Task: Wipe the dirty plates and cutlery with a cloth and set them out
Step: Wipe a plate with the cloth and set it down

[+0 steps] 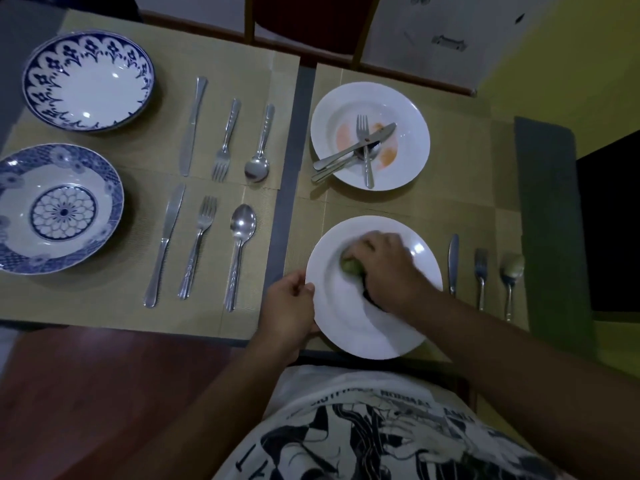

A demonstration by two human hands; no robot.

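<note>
Fingers (305, 289) of the left hand (289, 303) curl over the left edge of the white plate (346, 327), pinching it steady on the surface (292, 140). The right hand (388, 268) bunches a greenish cloth (350, 265) in its closed fingers and presses it into the plate's well. To do this well, I judge the left grip must be firm so the plate does not skid, and the cloth should sweep in circles from centre out to the lip. Just right of the plate lie a knife (453, 261), fork (480, 271) and spoon (512, 268). Farther off, the stained plate (410, 168) with crossed cutlery (363, 150) awaits its turn.
</note>
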